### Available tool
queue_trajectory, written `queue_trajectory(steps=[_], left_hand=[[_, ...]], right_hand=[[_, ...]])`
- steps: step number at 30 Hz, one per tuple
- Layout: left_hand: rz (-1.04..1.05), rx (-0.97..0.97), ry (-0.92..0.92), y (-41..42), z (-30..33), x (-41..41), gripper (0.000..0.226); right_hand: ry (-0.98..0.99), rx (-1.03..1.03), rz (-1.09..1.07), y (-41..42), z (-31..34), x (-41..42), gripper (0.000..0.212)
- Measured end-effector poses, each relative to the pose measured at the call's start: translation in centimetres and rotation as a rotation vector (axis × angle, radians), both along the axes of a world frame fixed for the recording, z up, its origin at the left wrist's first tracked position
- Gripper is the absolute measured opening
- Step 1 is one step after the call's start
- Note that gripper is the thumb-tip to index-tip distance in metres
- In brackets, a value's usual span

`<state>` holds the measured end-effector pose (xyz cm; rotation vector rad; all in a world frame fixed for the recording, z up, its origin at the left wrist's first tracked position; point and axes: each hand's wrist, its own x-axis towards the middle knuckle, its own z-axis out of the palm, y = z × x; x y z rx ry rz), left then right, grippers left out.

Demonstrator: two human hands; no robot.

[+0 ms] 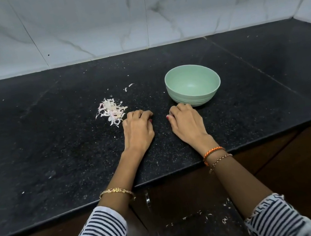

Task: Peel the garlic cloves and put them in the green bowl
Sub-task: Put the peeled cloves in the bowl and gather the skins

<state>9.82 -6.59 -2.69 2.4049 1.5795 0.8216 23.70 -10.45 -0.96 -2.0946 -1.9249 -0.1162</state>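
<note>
On the black speckled bench (pixel 55 153), left of centre, lies a small heap of garlic skins (pixel 111 111), gathered in one spot, probably to keep the waste apart from the bowl; a few stray flakes (pixel 128 87) sit just beyond it. Just right of the heap the left hand (pixel 138 129) rests knuckles up, fingers curled under against the bench; nothing shows in its grip, though the palm side is hidden. A short gap away the right hand (pixel 186 122) lies the same way, fingers loosely curled, its fingertips close beside the green bowl (pixel 193 85). The bowl stands upright to the right and a little farther back, within easy reach for dropping cloves. Its visible inside looks bare, and no garlic cloves show anywhere, so where they are I cannot tell.
</note>
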Motion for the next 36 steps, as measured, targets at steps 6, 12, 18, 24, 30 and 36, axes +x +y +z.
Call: queue_trajectory(steps=[6,12,18,24,30,36], left_hand=[[-0.012,-0.023,-0.002,0.1,0.0,0.1,0.028],[-0.013,-0.046,-0.002,0.3,0.2,0.3,0.028],[-0.011,-0.056,-0.003,0.0,0.2,0.1,0.029],[-0.015,-0.072,-0.011,0.2,0.2,0.3,0.029],[-0.020,-0.062,-0.010,0.3,0.1,0.2,0.028],[-0.030,-0.053,-0.010,0.4,0.1,0.3,0.027]], right_hand=[[-0.016,-0.023,-0.071,-1.3,-0.2,1.2,0.028],[0.096,-0.075,-0.096,-1.5,0.1,0.7,0.035],[-0.002,-0.093,-0.078,-0.8,0.2,0.3,0.033],[-0.009,-0.034,-0.061,-0.9,0.3,0.5,0.031],[0.066,-0.025,-0.088,-1.0,0.3,0.7,0.036],[0.001,-0.050,-0.063,-1.0,0.2,0.5,0.037]])
